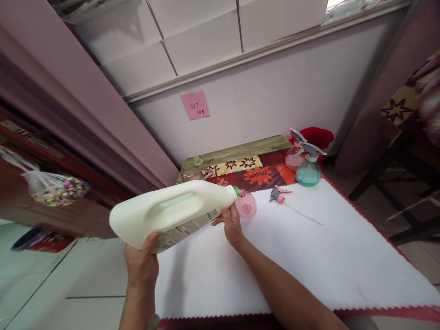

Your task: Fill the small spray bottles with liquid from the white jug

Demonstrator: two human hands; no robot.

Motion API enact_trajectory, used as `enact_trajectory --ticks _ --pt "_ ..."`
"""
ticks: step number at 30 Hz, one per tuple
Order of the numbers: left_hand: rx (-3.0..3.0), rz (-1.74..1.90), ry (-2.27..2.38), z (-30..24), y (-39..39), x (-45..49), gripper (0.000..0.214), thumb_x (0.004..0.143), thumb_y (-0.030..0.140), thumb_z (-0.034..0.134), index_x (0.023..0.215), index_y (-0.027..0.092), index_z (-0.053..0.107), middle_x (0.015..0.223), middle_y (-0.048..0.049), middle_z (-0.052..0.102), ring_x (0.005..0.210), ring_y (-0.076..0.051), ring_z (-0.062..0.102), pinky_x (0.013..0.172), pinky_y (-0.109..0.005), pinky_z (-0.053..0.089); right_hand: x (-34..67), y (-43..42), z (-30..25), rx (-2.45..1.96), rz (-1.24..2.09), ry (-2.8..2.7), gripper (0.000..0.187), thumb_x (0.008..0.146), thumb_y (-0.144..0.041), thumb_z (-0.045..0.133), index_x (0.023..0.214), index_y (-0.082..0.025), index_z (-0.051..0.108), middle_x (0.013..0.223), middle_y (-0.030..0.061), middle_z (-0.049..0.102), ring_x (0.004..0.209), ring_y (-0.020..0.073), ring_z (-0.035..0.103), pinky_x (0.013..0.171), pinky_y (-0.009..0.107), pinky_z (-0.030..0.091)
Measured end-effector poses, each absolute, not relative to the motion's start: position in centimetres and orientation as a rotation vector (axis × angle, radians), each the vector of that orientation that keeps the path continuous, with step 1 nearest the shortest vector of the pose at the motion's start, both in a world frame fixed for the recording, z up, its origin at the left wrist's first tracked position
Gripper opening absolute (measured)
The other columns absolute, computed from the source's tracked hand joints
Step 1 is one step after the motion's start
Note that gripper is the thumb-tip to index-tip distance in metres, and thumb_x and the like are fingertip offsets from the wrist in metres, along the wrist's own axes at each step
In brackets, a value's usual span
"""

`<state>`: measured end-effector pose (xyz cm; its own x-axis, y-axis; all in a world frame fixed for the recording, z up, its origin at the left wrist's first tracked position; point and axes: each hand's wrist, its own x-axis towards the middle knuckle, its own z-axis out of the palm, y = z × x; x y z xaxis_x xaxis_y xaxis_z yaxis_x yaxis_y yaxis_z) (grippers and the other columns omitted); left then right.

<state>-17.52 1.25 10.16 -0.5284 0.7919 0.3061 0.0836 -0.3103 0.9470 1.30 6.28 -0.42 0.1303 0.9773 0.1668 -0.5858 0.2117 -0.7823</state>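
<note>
A large white jug with a moulded handle (172, 211) is tipped on its side, its green spout touching the open neck of a small pink spray bottle (246, 205). My left hand (141, 266) grips the jug's base end from below. My right hand (232, 225) holds the jug under its neck, right beside the pink bottle, which stands on a white cloth (309, 256). A detached spray head with a long tube (279, 195) lies on the cloth just right of the bottle.
Two capped spray bottles, one pink (294, 157) and one teal (308, 170), stand at the table's far right corner. A green cap (198, 161) lies at the far left edge. A bag of coloured beads (57, 189) hangs at left. A chair (412, 137) stands right.
</note>
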Motion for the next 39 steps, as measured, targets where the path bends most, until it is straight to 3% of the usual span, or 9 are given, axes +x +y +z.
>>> enact_trajectory --ticks 7,39 --pt "1.077 1.892 1.434 10.33 1.19 -17.43 0.067 0.059 0.036 0.090 0.122 0.021 0.069 0.129 -0.0086 0.070 0.126 -0.033 0.060 0.117 -0.052 0.037 1.38 6.26 -0.29 -0.631 1.242 -0.773 0.058 0.090 -0.065 0.056 0.125 -0.019 0.048 0.090 0.0029 0.065 0.056 0.0124 0.065 0.048 0.028 0.062" --pt "1.063 1.896 1.415 10.59 0.94 -17.08 0.065 0.057 0.035 0.091 0.117 0.022 0.071 0.127 -0.0072 0.070 0.128 -0.034 0.058 0.119 -0.055 0.033 1.34 6.32 -0.35 -0.642 1.227 -0.776 0.058 0.091 -0.064 0.055 0.126 -0.018 0.048 0.089 0.0018 0.062 0.051 0.0101 0.061 0.048 0.027 0.061"
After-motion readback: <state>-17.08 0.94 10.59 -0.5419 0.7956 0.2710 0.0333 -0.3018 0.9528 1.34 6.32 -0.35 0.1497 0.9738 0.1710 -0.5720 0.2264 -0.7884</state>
